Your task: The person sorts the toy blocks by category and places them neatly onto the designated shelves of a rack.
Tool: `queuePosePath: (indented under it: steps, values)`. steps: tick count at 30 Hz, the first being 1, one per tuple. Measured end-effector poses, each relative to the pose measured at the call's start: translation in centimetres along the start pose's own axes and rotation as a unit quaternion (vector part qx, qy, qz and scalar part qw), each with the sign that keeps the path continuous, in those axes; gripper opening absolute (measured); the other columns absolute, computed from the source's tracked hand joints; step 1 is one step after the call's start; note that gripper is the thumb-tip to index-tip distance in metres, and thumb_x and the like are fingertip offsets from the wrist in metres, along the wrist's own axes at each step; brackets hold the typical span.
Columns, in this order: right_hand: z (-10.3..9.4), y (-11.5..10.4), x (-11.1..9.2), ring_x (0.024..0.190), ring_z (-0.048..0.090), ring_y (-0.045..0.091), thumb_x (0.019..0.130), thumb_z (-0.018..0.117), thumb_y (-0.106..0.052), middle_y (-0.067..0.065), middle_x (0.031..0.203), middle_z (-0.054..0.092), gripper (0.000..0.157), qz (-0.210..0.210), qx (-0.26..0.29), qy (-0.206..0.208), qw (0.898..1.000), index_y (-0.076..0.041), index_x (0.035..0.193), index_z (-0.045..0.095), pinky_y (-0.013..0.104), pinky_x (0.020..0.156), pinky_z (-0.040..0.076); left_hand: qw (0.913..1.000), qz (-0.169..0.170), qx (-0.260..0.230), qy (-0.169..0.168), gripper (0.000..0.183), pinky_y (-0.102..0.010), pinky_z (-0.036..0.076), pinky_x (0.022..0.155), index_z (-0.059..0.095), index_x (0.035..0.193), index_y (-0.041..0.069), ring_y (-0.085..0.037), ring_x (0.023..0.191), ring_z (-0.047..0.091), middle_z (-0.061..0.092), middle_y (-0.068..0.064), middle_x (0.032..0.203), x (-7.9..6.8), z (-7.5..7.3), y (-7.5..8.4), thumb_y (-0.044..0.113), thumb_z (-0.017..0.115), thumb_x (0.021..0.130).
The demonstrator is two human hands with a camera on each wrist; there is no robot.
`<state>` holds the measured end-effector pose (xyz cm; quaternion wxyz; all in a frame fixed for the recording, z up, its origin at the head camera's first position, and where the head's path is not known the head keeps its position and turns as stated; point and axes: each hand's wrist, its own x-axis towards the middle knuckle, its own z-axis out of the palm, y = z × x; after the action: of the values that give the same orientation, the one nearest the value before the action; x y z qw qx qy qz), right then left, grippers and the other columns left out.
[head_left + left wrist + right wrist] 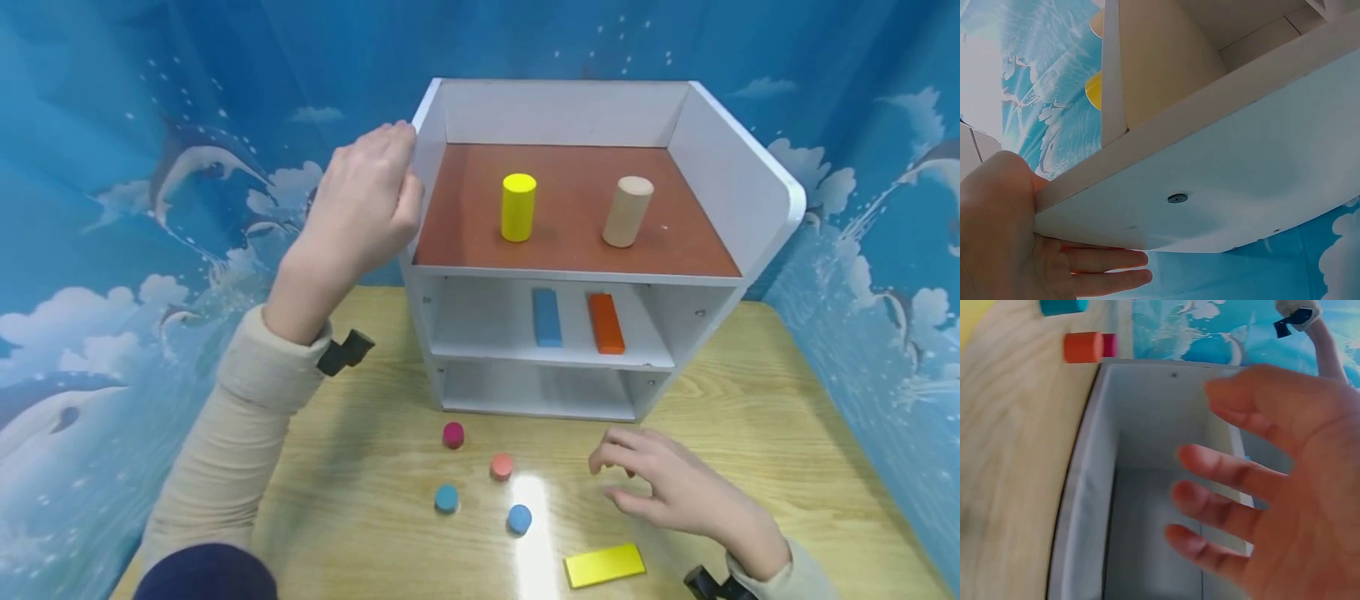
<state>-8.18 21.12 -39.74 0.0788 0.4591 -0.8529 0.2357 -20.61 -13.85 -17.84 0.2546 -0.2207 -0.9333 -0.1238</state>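
A white shelf unit [750, 179] with a brown top board stands on the table. My left hand [367, 196] grips the edge of its left side panel [1241, 156], with fingers along the outer face and the thumb side over the edge. Past the unit's lower right front, my right hand [663, 483] hovers with loosely bent, spread fingers and holds nothing. In the right wrist view these fingers [1216, 465] overlap the bottom compartment [1154, 531]. On the top board stand a yellow cylinder [518, 208] and a plain wooden cylinder [628, 212].
A blue block [547, 318] and an orange block [606, 323] lie on the middle shelf. On the table are a magenta disc [453, 434], a coral disc [502, 467], two blue discs [446, 498] and a yellow block [604, 566]. Sea-print curtains [97, 250] surround the table.
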Motion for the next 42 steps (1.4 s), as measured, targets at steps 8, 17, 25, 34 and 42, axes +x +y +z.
queuePosePath:
  steps: [8,17,25,34,42]
  values:
    - [1.9,-0.5,-2.0,0.07,0.042,-0.002,0.067,0.079,-0.026,-0.022,0.085,0.046,0.034,0.066,0.036,-0.133,0.988,-0.037,0.09,0.056,0.018,0.059,0.036,1.0,-0.004,-0.003,-0.002,0.048,-0.047,0.024,0.111,0.041,0.14,0.001,-0.028,0.136,0.032,0.038,-0.015,0.146,0.0,0.1,0.1,0.019,0.029,0.097]
    - [4.1,-1.0,-3.2,0.068,0.04,-0.001,0.056,0.081,-0.017,-0.019,0.075,0.044,0.039,0.167,0.098,-0.263,0.945,-0.034,0.076,0.052,0.019,0.058,0.032,0.9999,-0.008,-0.007,-0.003,0.05,-0.047,0.023,0.112,0.039,0.142,0.001,-0.028,0.137,0.031,0.037,-0.015,0.146,0.0,0.0,0.1,0.02,0.027,0.097]
    - [5.1,-1.4,-3.5,0.07,0.037,0.0,0.05,0.073,-0.005,-0.02,0.075,0.04,0.045,0.164,0.052,-0.262,0.95,-0.031,0.074,0.045,0.02,0.059,0.03,1.0,0.0,-0.008,0.003,0.049,-0.047,0.025,0.111,0.041,0.139,0.0,-0.028,0.136,0.033,0.039,-0.016,0.145,0.0,0.0,0.1,0.019,0.027,0.097]
    - [5.1,-1.5,-3.2,0.069,0.039,0.001,0.053,0.074,-0.01,-0.02,0.074,0.042,0.041,0.169,0.045,-0.261,0.949,-0.031,0.073,0.046,0.023,0.06,0.03,0.9999,-0.005,-0.01,0.001,0.049,-0.046,0.024,0.112,0.04,0.141,0.001,-0.028,0.136,0.032,0.038,-0.015,0.146,0.0,0.1,0.0,0.019,0.028,0.097]
    - [4.8,-1.4,-2.8,0.067,0.039,0.001,0.057,0.078,-0.018,-0.02,0.072,0.044,0.038,0.174,0.06,-0.26,0.948,-0.032,0.073,0.047,0.022,0.06,0.031,0.9999,-0.002,-0.012,0.004,0.049,-0.047,0.025,0.111,0.041,0.14,0.0,-0.028,0.136,0.033,0.039,-0.015,0.145,0.0,0.1,0.0,0.019,0.028,0.097]
